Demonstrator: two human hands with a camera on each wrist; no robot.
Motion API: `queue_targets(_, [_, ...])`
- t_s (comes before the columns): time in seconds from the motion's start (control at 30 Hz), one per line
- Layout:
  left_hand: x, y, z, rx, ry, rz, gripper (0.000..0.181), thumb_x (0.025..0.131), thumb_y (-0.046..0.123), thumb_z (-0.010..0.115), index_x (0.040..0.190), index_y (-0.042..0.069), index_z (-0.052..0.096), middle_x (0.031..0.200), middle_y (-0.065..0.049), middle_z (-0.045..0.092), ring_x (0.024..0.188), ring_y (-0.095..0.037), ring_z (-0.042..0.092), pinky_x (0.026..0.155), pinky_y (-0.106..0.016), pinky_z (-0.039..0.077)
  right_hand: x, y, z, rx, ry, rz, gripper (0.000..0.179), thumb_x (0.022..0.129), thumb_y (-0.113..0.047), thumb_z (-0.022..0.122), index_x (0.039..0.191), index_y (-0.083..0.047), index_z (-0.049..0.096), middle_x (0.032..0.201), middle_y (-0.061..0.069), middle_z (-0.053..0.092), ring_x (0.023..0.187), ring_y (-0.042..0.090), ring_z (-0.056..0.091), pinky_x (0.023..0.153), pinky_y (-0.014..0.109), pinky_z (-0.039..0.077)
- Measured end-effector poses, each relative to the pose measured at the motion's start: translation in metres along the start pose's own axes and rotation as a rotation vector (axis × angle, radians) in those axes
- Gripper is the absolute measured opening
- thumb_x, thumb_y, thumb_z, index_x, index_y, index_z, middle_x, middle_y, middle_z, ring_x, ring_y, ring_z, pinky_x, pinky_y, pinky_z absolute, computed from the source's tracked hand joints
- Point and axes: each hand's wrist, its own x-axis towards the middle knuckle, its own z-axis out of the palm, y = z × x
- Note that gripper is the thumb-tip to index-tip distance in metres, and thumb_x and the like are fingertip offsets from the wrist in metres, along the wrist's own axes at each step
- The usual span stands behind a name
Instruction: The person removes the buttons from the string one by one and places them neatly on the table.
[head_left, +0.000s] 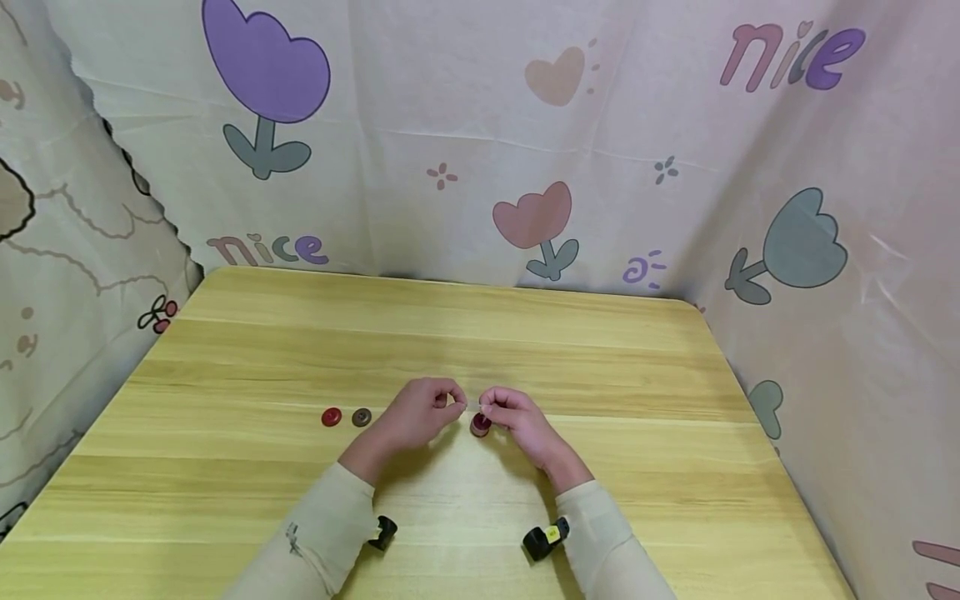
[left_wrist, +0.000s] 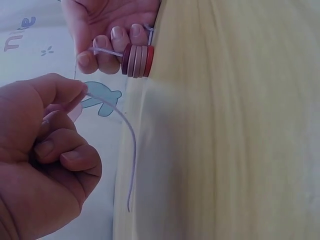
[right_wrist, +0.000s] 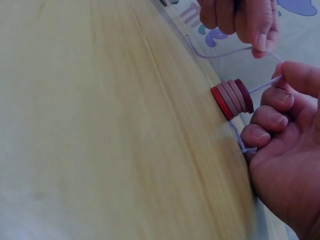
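Sleeves [head_left: 318, 517] come nearest. From the left, a loose red button [head_left: 332, 417] and brown button [head_left: 362, 417] lie where a sweeping sleeve could scatter them. The left hand [head_left: 420, 414] pinches the cord [left_wrist: 134, 150]; the button stack [head_left: 480, 427] is threaded just below the right hand [head_left: 527, 427], also pinching cord, and could slide off if the knot [right_wrist: 246, 149], too small to judge, fails.

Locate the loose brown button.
In the head view, the brown button lies left of centre on the table, between the loose red button and the left hand.
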Motion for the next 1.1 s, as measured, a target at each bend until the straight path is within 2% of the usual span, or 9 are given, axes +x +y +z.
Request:
queue_targets(0.33, [-0.001, -0.001, -0.007, 0.023, 0.081, -0.053, 0.008, 0.097, 0.014, 0.065, 0.095, 0.012, 0.072, 0.057, 0.005, 0.037, 0.048, -0.009, 0.031, 0.050, -0.027, 0.030, 0.000, 0.000, 0.000, -0.032, -0.054, -0.013, 0.030, 0.102, -0.012, 0.051, 0.097, 0.018, 0.052, 0.088, 0.023, 0.059, 0.086, 0.031, 0.056, 0.086, 0.038, 0.045])
queue_targets(0.57, [-0.002, -0.004, -0.014, 0.026, 0.142, -0.060, 0.006, 0.096, 0.013, 0.065, 0.094, 0.010, 0.070, 0.058, 0.004, 0.037, 0.050, -0.010, 0.032, 0.049, -0.027, 0.030, 0.000, 0.003, -0.002, -0.037, -0.068, -0.013, 0.028, 0.101, -0.011, 0.053, 0.097, 0.016, 0.054, 0.088, 0.027, 0.060, 0.086, 0.032, 0.059, 0.087, 0.040, 0.047])
queue_targets(0.77, [-0.003, -0.007, -0.020, 0.007, 0.177, -0.087, 0.008, 0.097, 0.013, 0.063, 0.096, 0.009, 0.070, 0.059, 0.003, 0.036, 0.051, -0.011, 0.032, 0.049, -0.027, 0.031, 0.000, 0.003, -0.002, -0.021, -0.085, -0.020, 0.028, 0.101, -0.012, 0.053, 0.096, 0.016, 0.053, 0.084, 0.028, 0.055, 0.080, 0.030, 0.055, 0.082, 0.037, 0.046])
queue_targets(0.9, [-0.003, -0.010, -0.025, -0.007, 0.189, -0.095, 0.010, 0.098, 0.014, 0.062, 0.098, 0.009, 0.070, 0.059, 0.003, 0.035, 0.051, -0.012, 0.033, 0.049, -0.027, 0.032, 0.000, 0.001, -0.002, -0.025, -0.083, -0.013, 0.029, 0.101, -0.013, 0.054, 0.097, 0.016, 0.053, 0.084, 0.021, 0.057, 0.080, 0.027, 0.055, 0.082, 0.036, 0.046])
queue_targets(1.1, [-0.003, -0.013, -0.031, -0.011, 0.223, -0.068, 0.009, 0.097, 0.013, 0.061, 0.096, 0.008, 0.069, 0.058, 0.004, 0.032, 0.051, -0.012, 0.031, 0.051, -0.029, 0.032, 0.001, 0.001, -0.003, -0.038, -0.075, -0.015, 0.027, 0.100, -0.012, 0.056, 0.097, 0.014, 0.055, 0.085, 0.012, 0.061, 0.083, 0.023, 0.059, 0.087, 0.036, 0.047])
